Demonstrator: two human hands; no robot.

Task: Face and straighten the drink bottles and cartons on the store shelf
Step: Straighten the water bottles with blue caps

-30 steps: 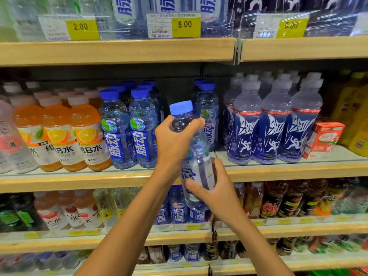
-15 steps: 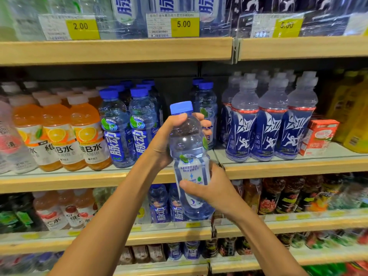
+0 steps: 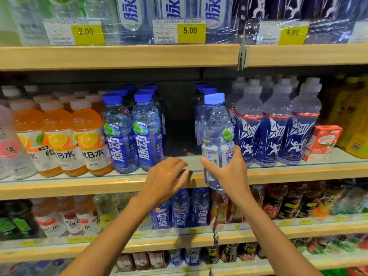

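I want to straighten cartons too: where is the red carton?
Head view, right side: the red carton stands on the middle shelf between the dark blue bottles and the yellow bottles.

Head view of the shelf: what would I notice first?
The blue-capped bottle, held up by the right hand before the gap in the middle shelf, with its label's white side facing out. Next come the orange bottles at left and the yellow price tags above.
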